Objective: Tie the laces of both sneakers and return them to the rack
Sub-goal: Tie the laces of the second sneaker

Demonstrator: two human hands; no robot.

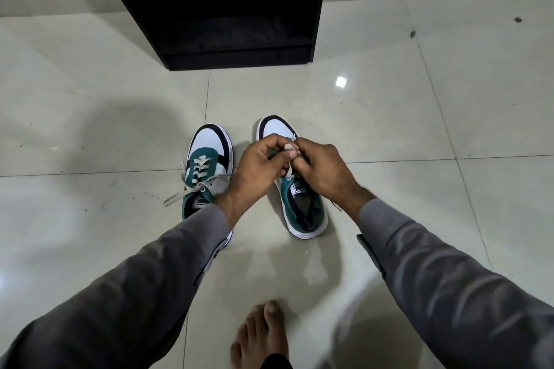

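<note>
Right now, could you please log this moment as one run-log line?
both hands pinching right sneaker's lace | left sneaker untied | both on floor | rack empty

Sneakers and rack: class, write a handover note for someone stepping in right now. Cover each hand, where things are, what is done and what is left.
Left hand and right hand: both pinching the laces over the right sneaker, mid-tie.
Left sneaker: on the floor beside it, loose laces trailing.
Rack: just beyond, holding neither sneaker.
Done: no knot visible.
Left: tie both, return both to the rack.
</note>
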